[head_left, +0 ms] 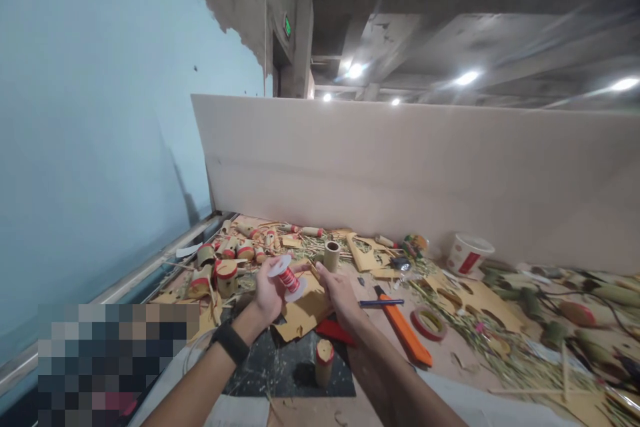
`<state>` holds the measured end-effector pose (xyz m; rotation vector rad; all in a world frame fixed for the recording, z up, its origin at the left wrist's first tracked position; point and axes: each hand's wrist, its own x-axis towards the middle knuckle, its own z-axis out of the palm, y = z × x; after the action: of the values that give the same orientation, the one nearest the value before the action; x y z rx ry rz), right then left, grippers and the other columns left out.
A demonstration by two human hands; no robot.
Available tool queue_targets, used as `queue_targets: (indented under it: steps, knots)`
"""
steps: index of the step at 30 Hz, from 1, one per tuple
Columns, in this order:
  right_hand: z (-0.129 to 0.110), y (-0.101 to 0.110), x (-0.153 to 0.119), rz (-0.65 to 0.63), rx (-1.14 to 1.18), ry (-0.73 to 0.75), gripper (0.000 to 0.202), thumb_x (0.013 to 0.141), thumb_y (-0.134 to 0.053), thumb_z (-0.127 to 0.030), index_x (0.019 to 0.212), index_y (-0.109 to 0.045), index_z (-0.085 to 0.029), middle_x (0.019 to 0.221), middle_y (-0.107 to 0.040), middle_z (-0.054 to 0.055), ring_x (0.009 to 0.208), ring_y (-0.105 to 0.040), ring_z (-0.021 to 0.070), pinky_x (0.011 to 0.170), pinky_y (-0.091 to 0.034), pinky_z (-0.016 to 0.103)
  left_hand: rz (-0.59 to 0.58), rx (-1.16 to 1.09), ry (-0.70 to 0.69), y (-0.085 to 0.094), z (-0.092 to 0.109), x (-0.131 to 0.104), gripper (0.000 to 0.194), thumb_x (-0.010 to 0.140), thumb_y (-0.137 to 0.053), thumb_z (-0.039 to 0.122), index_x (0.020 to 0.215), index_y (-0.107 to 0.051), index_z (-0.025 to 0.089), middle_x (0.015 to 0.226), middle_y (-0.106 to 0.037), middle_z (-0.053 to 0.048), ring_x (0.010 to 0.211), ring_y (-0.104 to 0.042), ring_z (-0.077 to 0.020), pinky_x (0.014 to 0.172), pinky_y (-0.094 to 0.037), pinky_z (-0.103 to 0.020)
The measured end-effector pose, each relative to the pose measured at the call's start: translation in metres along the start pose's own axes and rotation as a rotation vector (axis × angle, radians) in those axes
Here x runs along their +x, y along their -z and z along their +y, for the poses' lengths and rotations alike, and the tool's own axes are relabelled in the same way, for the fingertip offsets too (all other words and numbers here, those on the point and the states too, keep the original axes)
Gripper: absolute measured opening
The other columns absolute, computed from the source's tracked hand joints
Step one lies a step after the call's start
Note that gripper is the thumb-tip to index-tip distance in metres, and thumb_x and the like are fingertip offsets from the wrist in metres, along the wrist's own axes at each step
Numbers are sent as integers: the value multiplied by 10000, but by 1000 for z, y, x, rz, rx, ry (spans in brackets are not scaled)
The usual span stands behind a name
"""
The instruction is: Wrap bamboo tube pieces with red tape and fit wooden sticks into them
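My left hand [270, 293] is closed around a clear plastic spool [289, 278] wound with red string. To its right my right hand [341, 290] pinches with thumb and forefinger; what lies between the fingertips is too small to make out. A sheet of yellow-brown card [305, 310] lies under and between both hands. Just behind the right hand stands an upright hollow bamboo tube [331, 257]. Nearer to me, a short bamboo piece with a red band [324, 361] stands on a black mat [295, 368].
An orange cutter knife [404, 330], a blue pen [381, 303] and a roll of tape [429, 324] lie on the right. Red-banded bamboo pieces [245, 250] crowd the back left. A white paper tub [470, 255] stands before the pale panel [400, 173]. Bamboo scraps [595, 347] cover the far right.
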<state>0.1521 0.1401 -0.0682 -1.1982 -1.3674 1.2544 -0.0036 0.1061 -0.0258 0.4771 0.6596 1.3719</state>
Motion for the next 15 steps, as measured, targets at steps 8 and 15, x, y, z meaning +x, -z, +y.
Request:
queue_targets:
  steps: [8,15]
  knots:
    - [-27,36,-6,-226,-422,104,620,831,-484,-754,548,-336,-222,517,-251,-69,497,-212,90,475,-149,250,44,135,4,10,7,11,351,795,-437,400,910,-637,136,548,-661,-62,400,-559,-184,398,-381,-244]
    - [-34,112,-15,-280,-809,130,588,840,-552,-680,526,-462,-191,503,-362,-49,502,-312,106,501,-194,264,-80,450,44,28,16,24,336,819,-471,417,636,-603,169,454,-583,-52,364,-490,-178,422,-355,-271]
